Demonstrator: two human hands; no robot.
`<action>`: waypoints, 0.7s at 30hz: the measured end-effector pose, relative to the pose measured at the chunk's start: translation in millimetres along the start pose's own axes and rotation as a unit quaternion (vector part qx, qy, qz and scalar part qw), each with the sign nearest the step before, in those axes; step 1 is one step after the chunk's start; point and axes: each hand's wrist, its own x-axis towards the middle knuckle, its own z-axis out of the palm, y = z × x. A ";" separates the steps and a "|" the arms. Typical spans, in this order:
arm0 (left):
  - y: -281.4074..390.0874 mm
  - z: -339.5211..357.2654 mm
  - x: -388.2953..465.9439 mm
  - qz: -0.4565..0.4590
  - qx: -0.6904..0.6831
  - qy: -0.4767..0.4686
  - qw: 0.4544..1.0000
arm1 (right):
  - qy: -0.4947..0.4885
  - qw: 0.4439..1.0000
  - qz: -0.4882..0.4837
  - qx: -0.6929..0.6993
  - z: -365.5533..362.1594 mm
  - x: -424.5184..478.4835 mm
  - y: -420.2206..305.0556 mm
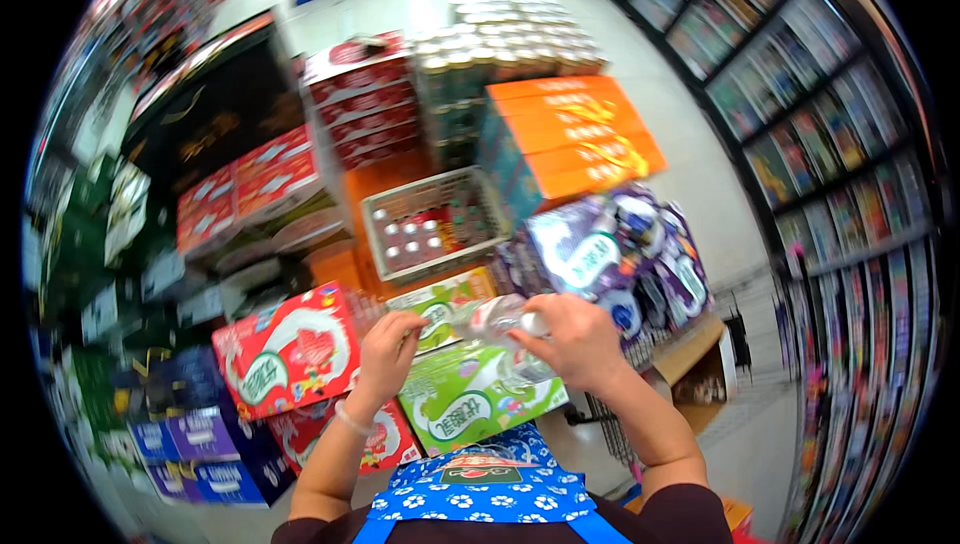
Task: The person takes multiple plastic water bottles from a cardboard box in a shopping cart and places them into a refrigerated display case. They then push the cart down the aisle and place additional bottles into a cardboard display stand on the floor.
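My right hand [581, 338] grips a clear plastic bottle [491, 317] by its white-capped end, and the bottle lies nearly level. More clear plastic [525, 370] shows just below that hand; whether it is a second bottle I cannot tell. My left hand [394, 345] hovers left of the bottle, fingertips drawn together, with nothing visible in them. Below both hands are a green drink carton [472, 401] and a smaller green-and-yellow carton [450, 300]. To the left stands a red drink carton [289, 353].
Beyond my hands, a plastic basket [375, 240] holds several white-capped bottles [411, 238]. Purple packs [574, 244] and orange boxes [577, 143] stand right of it. Red cartons [364, 105] and shrink-wrapped cans [517, 38] rise behind. An opened cardboard box [694, 379] is at right, before tall shelves [832, 131].
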 end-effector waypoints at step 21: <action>-191.4 5.6 150.5 -0.174 -0.209 0.329 0.904 | -0.011 0.996 0.045 -0.073 399.8 209.5 213.4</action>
